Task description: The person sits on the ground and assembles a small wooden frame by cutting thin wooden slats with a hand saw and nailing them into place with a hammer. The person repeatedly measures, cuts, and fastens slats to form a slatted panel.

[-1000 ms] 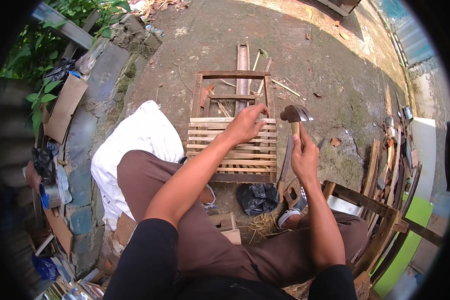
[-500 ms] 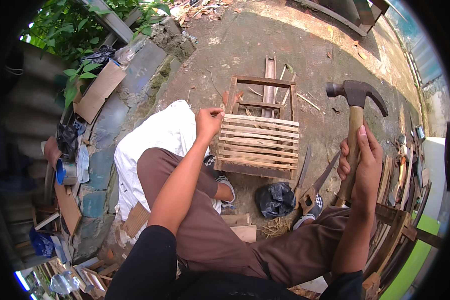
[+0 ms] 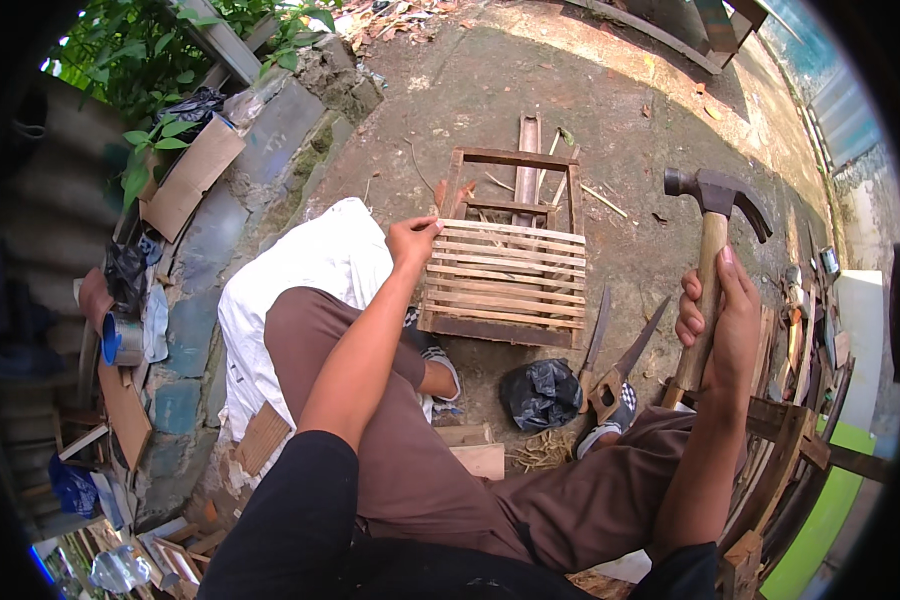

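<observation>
My right hand (image 3: 722, 315) is wrapped round the wooden handle of a claw hammer (image 3: 716, 200), held raised to the right of a wooden frame (image 3: 500, 330). The hammer's dark head points left, with its curved claw to the right. Thin pale wooden slats (image 3: 510, 262) lie in rows across the near half of the frame. At the left end of the farthest slat, my left hand (image 3: 413, 240) has thumb and fingers pinched together. Whatever is between those fingertips is too small to make out.
Near my right foot are a black plastic bag (image 3: 540, 393) and two saws, one with a wooden handle (image 3: 606, 392). A white sack (image 3: 300, 255) lies left of my leg. A metal channel (image 3: 527, 165) passes beneath the frame. Wood pieces (image 3: 785, 440) crowd the right side.
The view has shifted slightly, so the frame appears a little farther left. The hammer has come down slightly relative to the frame. My left hand stays at the slat's end.
</observation>
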A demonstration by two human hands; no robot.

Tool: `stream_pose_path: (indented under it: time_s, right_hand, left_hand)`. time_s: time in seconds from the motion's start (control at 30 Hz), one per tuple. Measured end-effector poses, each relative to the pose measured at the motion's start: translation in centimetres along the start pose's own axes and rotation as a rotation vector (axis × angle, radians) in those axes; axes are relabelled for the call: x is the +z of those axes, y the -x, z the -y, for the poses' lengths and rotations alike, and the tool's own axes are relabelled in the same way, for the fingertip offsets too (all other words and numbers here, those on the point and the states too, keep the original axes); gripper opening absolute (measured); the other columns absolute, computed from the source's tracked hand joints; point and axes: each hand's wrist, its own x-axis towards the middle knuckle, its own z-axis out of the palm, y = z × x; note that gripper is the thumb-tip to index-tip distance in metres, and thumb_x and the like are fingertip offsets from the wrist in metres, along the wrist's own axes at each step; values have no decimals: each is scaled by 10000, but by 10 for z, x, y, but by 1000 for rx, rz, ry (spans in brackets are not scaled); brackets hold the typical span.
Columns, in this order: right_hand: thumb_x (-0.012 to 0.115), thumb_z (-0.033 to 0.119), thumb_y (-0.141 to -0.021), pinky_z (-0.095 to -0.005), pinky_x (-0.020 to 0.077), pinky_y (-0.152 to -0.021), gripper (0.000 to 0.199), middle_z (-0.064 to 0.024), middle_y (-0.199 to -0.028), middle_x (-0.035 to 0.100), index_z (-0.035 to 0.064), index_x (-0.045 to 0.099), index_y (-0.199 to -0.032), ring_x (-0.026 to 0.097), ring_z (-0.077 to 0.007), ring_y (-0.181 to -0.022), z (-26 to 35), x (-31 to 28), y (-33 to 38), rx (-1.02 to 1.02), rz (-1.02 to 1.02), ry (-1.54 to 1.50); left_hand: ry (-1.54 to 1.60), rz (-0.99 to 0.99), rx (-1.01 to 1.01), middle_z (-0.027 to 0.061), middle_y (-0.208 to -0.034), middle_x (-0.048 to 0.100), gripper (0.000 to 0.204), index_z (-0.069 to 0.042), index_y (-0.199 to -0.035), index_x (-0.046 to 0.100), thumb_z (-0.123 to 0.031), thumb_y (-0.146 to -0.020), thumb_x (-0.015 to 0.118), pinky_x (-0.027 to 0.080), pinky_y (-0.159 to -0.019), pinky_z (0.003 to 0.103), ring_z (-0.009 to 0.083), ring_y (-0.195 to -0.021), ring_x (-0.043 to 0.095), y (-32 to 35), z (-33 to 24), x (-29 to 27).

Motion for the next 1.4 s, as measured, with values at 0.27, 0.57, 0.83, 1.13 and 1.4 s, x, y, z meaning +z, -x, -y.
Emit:
stream_pose_path:
  time_s: [0.27, 0.57, 0.83, 1.13, 1.4]
  right_hand:
    - [505, 314, -1122, -241, 383, -412, 337, -56, -791, 564, 27, 532, -1297, 471, -87, -494, -1, -5, 0, 18, -18, -5]
    - [498, 311, -1124, -246, 391, -417, 347, -53, -785, 560, 27, 530, -1321, 481, -91, -500, -10, -14, -12, 38, -52, 3]
    - [485, 295, -1127, -299, 419, -433, 356, -48, -753, 546, 51, 539, -1381, 480, -126, -494, -82, -30, -55, 151, -243, -7]
    - [560, 284, -1095, -371, 482, -470, 459, -82, -697, 626, 57, 582, -1493, 594, -166, -522, -257, -108, -62, 253, -241, 630]
    - [634, 274, -1029, -526, 528, -981, 445, -314, -1218, 696, 157, 620, -1457, 652, -483, -1190, -329, -127, -34, 223, -120, 1129]
  left_hand:
    - [-25, 31, -18, 95, -1030, 811, 259, -61, -1102, 830, -196, -883, 855, 579, -835, 302, 168, -872, 749, -6, 0, 3]
    - [59, 55, -27, 95, -975, 800, 250, -39, -1096, 825, -172, -886, 856, 565, -770, 298, 147, -832, 721, -7, 6, 5]
    - [220, 57, -69, 69, -928, 799, 221, -45, -1056, 834, -161, -870, 862, 555, -761, 296, 140, -805, 713, -24, 26, 5]
    - [175, -2, -27, 81, -939, 795, 214, -35, -1032, 823, -190, -885, 837, 548, -804, 311, 158, -849, 721, -23, 29, 9]
    - [133, -61, 39, 70, -889, 762, 156, -40, -1023, 780, -166, -933, 764, 529, -778, 314, 159, -808, 690, -8, 22, 18]
